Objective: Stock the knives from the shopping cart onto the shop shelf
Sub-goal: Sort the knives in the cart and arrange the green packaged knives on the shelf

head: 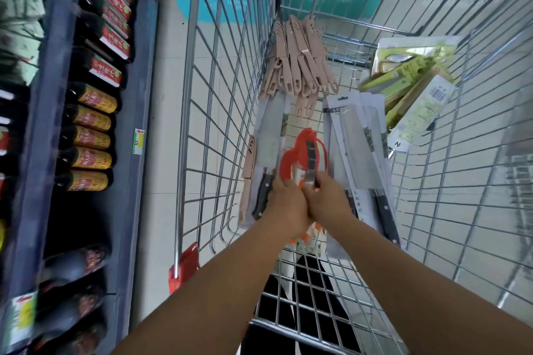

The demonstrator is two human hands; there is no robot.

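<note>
Both arms reaching down into the wire shopping cart [432,196]. Left hand [284,204] and right hand [327,199] side by side, touching, both curled around a small knife pack with a red edge [305,153]. Fingers [313,181] wrapped tight on the near end of that pack, with the rest of it sticking out away from the hands. Just left of the left hand, a big cleaver with a dark handle [269,141], flat on the cart bottom. Just right of the right hand, a pile of cleavers in grey packs [357,135]. Farther off, a bunch of pink sheathed knives [297,60], and green packs [412,83] leaning in the far right corner. On the left, beside the cart, a dark shelf [135,72] full of bottles [89,138].
</note>
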